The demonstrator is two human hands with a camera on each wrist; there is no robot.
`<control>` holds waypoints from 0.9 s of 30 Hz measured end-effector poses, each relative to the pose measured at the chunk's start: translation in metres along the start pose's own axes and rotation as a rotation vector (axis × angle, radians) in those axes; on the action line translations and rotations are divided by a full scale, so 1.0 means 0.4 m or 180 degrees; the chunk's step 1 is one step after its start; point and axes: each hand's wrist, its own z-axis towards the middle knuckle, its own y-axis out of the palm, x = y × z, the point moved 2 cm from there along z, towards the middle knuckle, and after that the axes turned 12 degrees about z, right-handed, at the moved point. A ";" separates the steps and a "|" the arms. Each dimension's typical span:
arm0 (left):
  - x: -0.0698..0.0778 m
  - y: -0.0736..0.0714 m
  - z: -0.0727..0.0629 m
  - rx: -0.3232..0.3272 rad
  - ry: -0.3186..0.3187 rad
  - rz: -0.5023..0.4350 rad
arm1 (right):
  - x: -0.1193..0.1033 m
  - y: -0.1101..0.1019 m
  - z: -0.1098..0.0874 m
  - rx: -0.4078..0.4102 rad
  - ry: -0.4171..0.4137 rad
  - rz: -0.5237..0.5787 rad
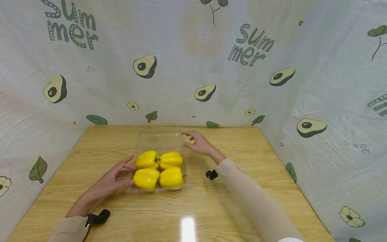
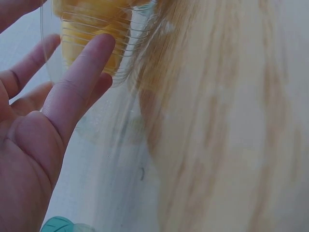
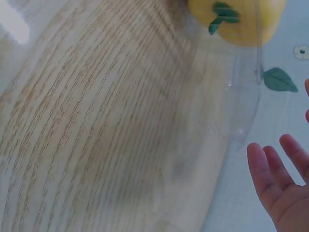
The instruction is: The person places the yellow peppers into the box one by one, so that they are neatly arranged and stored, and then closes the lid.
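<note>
A clear plastic clamshell box stands on the table with its see-through lid folded back behind it. Several yellow bell peppers fill the box in two rows, some with green stems showing. My left hand is at the box's left side, fingers spread and thumb beside the front left pepper. In the left wrist view, those fingers overlap the ribbed box wall. By the right edge of the lid, my right hand holds nothing, its fingers loosely bent.
The wooden table runs back to a cloth printed with avocados and leaves, which also hangs along both sides. Black wrist cameras sit on both wrists, below beige sleeves.
</note>
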 end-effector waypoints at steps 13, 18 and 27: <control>-0.001 -0.001 0.000 0.0007 0.0025 0.0032 | 0.058 0.017 0.032 0.0106 0.0364 0.0334; -0.002 -0.001 0.001 -0.0010 0.0020 0.0016 | 0.082 0.024 0.038 0.0112 0.0552 0.0589; -0.001 0.000 -0.001 -0.0053 -0.0035 -0.0155 | 0.092 0.041 0.045 0.0023 0.0702 0.1029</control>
